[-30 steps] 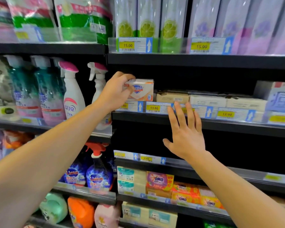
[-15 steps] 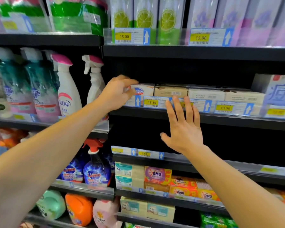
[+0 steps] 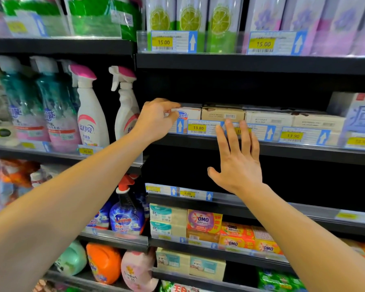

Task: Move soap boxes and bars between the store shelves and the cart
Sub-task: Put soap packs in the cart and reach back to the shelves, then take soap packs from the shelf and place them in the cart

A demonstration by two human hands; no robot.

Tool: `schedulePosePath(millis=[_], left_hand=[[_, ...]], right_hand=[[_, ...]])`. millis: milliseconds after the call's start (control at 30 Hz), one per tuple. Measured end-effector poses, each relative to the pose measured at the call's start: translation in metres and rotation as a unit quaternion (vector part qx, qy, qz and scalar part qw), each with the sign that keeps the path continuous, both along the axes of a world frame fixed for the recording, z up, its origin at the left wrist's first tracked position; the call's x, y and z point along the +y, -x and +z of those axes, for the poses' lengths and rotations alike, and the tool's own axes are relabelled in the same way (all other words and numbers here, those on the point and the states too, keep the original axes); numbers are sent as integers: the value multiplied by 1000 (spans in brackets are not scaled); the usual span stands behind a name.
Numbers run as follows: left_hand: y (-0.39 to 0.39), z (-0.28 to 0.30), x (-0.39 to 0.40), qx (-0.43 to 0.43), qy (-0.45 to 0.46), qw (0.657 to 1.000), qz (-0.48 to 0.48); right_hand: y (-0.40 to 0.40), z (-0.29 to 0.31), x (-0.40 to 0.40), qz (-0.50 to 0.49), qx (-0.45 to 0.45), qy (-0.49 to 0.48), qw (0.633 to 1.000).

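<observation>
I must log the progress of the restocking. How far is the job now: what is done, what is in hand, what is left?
Done: a row of soap boxes already lies on the shelf behind the price tags. In hand: the left hand grips a white soap box at the row's left end, resting on the shelf; the right hand is open at the shelf edge. Left: letting go. The cart is out of view.

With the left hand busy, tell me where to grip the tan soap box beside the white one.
Take the tan soap box by its top and bottom faces, coming straight in from the front. It lies flat, end face outward, with boxes close on both sides, so its side faces look unreachable. The open right hand is already just below it.
</observation>
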State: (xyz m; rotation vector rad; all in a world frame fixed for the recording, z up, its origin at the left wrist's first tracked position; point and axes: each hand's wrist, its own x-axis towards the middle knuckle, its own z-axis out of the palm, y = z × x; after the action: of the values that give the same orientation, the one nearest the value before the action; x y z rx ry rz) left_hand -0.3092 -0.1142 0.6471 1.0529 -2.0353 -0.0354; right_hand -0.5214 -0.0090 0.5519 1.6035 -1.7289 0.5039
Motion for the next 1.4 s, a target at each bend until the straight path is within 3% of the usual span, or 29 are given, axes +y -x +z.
schedulePosePath(millis=[367, 600, 833, 1033, 1400], left_hand=[[-4, -6, 1, -16, -44, 999, 2], [-39, -54, 31, 0, 4, 1000, 10], [-84, -163, 84, -20, -42, 998, 31], [-135, -279, 136, -87, -154, 983, 54], [-261, -450, 225, -175, -372, 910, 53]], right_hand=[[-7, -5, 14, -3, -7, -22, 1000], [-43, -34, 39, 61, -61, -41, 995], [-106, -105, 58, 136, -90, -140, 977], [-159, -182, 80, 179, -123, -271, 938], [-250, -331, 133, 174, -211, -459, 845]])
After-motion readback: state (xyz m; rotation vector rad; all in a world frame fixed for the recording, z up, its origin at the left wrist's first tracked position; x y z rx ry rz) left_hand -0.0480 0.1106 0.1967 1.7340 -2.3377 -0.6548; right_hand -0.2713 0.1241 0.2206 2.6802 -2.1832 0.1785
